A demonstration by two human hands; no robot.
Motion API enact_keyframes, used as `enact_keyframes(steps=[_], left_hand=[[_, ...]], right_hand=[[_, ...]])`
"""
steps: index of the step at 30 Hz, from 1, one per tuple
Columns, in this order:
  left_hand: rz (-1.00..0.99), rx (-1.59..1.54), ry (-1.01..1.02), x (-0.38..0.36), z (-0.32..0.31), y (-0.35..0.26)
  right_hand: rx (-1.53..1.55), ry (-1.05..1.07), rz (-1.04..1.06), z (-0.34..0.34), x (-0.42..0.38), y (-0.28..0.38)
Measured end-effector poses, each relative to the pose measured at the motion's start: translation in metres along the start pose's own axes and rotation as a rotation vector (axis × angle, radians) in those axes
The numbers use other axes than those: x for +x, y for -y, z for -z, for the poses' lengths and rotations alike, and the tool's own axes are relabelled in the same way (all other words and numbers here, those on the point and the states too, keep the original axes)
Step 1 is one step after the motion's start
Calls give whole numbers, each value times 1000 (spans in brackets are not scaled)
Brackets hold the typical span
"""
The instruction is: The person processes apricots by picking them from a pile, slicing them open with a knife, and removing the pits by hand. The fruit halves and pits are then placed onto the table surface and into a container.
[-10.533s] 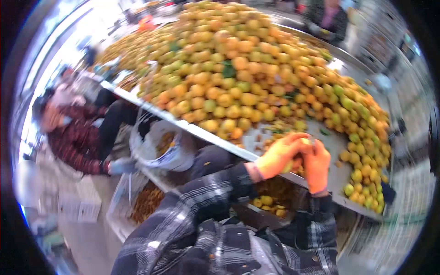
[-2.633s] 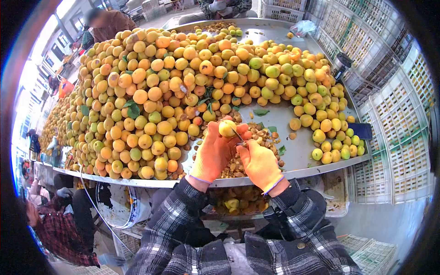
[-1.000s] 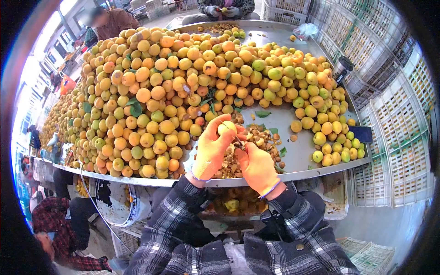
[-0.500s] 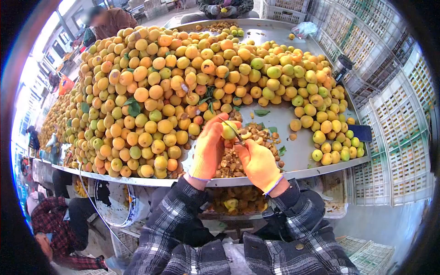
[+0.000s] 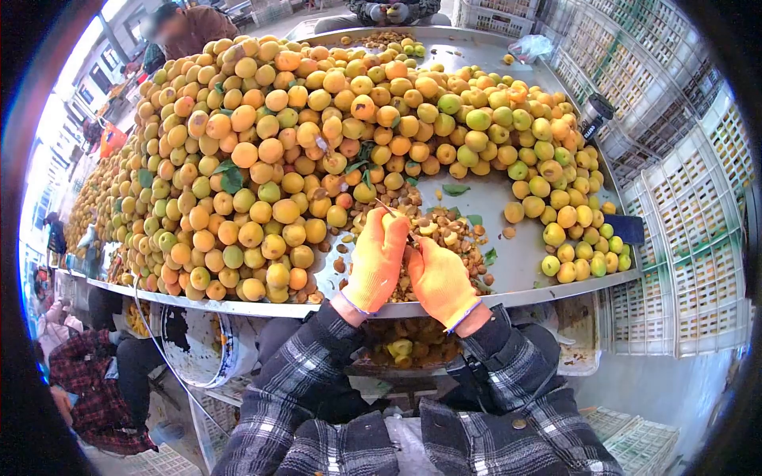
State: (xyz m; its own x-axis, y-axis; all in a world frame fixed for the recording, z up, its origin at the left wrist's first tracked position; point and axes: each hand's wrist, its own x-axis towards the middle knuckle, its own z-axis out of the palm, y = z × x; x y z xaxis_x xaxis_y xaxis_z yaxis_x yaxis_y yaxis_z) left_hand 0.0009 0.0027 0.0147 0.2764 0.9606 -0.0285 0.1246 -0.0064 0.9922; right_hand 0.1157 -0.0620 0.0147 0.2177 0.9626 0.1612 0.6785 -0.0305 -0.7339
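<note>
My left hand (image 5: 379, 258), in an orange knit glove, is closed above the pile of pits, its fingers curled; what they hold, if anything, is hidden. Pressed against it, my gloved right hand (image 5: 440, 284) is closed on a thin knife (image 5: 386, 209), whose narrow blade sticks up past the left fingers. Brown apricot pits (image 5: 444, 230) lie heaped around and behind both hands on the metal table (image 5: 484, 206). A large mound of whole apricots (image 5: 262, 151) rises to the left and behind. Under the table edge, cut apricots (image 5: 401, 349) fill a container.
Stacked plastic crates (image 5: 675, 230) line the right side. A dark cup (image 5: 595, 115) and a dark flat object (image 5: 625, 229) stand near the table's right edge. A white bucket (image 5: 190, 345) is below left. Other people sit at the left and far side.
The yellow-green apricot that showed in my left hand is out of sight. Both hands have drawn closer together, the right moving left and the left turning inward over the knife.
</note>
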Motion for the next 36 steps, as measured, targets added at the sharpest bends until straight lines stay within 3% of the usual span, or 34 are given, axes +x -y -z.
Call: enact_keyframes(steps=[5,7,8,10,13,14,16,20,29,32,34,36], left_hand=[[-154,184,25,0,5,-8],[-108,97,67,2,4,-6],[-111,99,69,1,3,-9],[-60,-76,103,-3,0,-16],[-108,-95,141,-2,2,-14],[-108,-91,143,-4,2,-19],[-138,-15,101,-6,2,-35],[-142,-50,-1,-7,0,-36],[-184,57,55,0,14,-29],[-208,45,49,-4,13,-28],[-161,2,98,-9,14,-36],[-157,21,126,-9,15,-36]], right_hand=[[264,-61,100,-3,-6,-2],[612,140,-191,-2,-11,0],[613,137,-190,4,-12,4],[983,331,-563,15,-15,14],[1065,338,-513,16,-18,11],[1069,336,-513,13,-16,8],[290,-112,112,6,-9,0],[54,-89,54,16,-7,7],[281,23,73,15,-5,12],[474,108,-15,11,-12,14],[819,229,-314,11,-18,21],[903,322,-384,13,-19,19]])
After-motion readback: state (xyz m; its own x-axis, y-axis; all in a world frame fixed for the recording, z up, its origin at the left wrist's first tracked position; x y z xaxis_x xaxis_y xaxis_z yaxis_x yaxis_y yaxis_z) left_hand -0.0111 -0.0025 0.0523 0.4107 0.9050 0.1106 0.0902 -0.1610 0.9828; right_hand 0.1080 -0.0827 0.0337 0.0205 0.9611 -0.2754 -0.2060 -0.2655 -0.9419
